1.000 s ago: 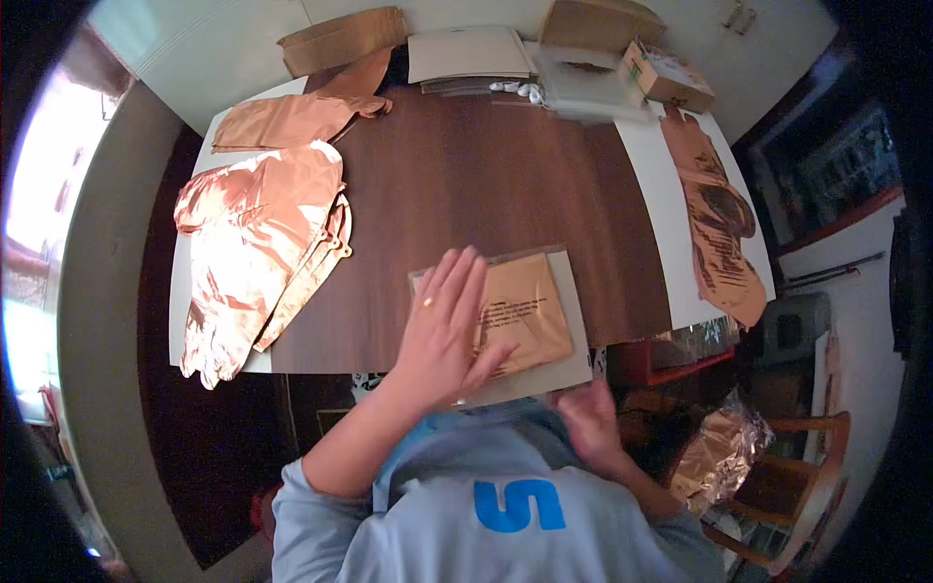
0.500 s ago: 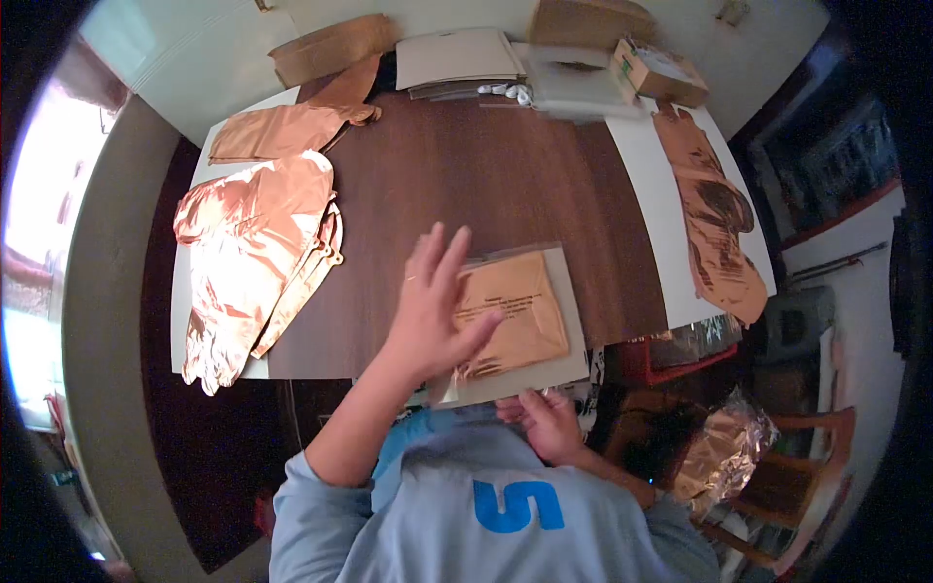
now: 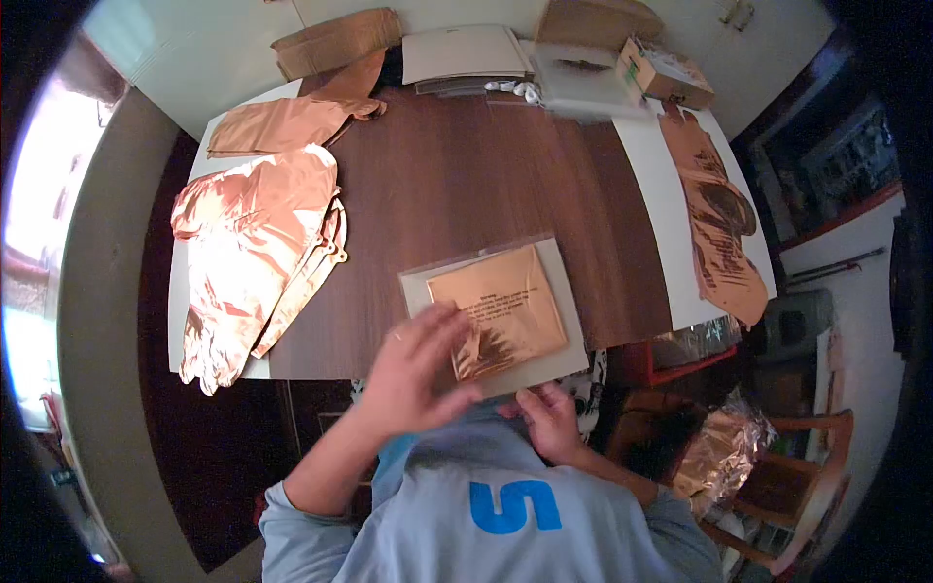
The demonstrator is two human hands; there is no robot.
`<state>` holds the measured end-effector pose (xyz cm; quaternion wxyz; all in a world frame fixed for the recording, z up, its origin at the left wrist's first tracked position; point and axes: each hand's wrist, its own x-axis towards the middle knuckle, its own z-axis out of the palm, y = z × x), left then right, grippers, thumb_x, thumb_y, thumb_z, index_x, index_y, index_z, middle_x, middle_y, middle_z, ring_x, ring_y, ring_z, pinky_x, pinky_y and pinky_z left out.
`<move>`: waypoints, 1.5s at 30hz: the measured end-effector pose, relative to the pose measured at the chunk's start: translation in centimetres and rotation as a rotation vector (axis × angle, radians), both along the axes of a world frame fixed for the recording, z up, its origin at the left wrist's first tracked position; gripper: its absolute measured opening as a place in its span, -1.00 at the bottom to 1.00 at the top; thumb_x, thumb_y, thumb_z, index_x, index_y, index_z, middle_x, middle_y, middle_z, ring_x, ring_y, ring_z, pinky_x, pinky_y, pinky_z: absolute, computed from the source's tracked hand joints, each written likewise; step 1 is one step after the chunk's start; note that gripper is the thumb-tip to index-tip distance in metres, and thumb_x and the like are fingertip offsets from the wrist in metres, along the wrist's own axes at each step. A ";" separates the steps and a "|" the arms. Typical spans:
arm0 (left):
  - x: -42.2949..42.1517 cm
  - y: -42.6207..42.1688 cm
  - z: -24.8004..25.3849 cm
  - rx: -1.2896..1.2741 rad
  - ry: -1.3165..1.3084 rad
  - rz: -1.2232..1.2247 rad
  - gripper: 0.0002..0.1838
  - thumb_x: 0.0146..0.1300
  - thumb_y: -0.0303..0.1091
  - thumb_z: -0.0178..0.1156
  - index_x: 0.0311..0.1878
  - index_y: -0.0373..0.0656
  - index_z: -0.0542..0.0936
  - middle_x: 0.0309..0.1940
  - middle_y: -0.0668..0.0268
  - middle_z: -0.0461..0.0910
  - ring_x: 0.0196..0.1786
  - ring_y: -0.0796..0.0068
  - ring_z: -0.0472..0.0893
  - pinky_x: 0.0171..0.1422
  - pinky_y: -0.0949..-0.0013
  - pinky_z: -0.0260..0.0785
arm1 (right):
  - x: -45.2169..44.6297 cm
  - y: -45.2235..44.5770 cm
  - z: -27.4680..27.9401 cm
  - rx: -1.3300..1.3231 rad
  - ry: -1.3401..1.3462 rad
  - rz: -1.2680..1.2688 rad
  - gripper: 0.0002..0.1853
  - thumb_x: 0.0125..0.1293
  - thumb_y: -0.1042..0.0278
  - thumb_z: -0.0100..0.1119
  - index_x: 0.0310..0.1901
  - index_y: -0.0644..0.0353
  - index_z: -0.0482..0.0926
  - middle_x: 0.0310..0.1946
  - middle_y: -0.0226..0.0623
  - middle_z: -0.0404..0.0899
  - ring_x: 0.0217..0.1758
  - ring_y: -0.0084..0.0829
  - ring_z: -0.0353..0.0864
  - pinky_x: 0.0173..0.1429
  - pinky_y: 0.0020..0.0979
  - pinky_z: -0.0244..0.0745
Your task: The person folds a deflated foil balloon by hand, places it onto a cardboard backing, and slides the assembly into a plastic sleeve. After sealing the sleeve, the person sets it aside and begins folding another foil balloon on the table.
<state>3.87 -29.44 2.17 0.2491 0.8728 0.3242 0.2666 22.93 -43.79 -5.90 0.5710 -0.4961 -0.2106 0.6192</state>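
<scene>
A flat package (image 3: 510,301), a clear bag with a pale card and a folded copper-coloured foil piece bearing dark print, lies tilted at the table's front edge. My left hand (image 3: 418,374) is over its lower left corner, fingers spread and slightly blurred, the fingertips overlapping the foil. My right hand (image 3: 549,420) is at the package's bottom edge, its thumb and curled fingers closed on that edge. Part of the right fingers is hidden.
Large copper foil shapes (image 3: 248,233) lie on the left, and another foil piece (image 3: 717,214) on the right. Pale cards (image 3: 462,55), clear bags (image 3: 588,83) and a small carton (image 3: 669,73) stand at the back. A chair (image 3: 821,486) holds wrapped foil.
My left hand has come down towards me, uncovering the package's upper left part. My right hand has moved left, closing at the bottom edge. The package has turned slightly.
</scene>
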 end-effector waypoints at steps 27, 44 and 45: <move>5.9 12.6 1.2 -0.847 0.090 0.023 -0.74 0.27 -0.27 0.33 -0.14 -0.30 0.73 -0.34 0.24 0.73 -0.28 0.56 0.64 -0.09 0.38 0.51 | 2.0 -1.6 -0.8 0.073 -0.088 0.089 -0.78 0.47 0.32 0.15 -0.05 0.32 0.63 -0.17 -0.18 0.70 -0.18 -0.36 0.70 -0.05 -0.28 0.66; 6.3 13.0 -0.1 -0.635 0.187 -0.056 -0.75 0.21 -0.28 0.30 -0.19 -0.27 0.73 -0.42 0.10 0.71 -0.38 0.39 0.68 -0.20 0.27 0.53 | 1.3 -1.4 -0.2 0.055 -0.018 0.070 -0.74 0.53 0.36 0.01 0.05 0.36 0.55 -0.05 -0.16 0.65 -0.11 -0.35 0.69 0.01 -0.27 0.67; 6.4 13.0 0.1 -0.627 0.188 -0.057 -0.76 0.19 -0.28 0.30 -0.20 -0.26 0.73 -0.43 0.09 0.71 -0.38 0.38 0.68 -0.21 0.27 0.53 | 1.3 -1.3 -0.2 0.051 -0.021 0.065 -0.73 0.51 0.34 0.04 0.05 0.36 0.56 -0.07 -0.15 0.66 -0.14 -0.34 0.69 -0.02 -0.29 0.66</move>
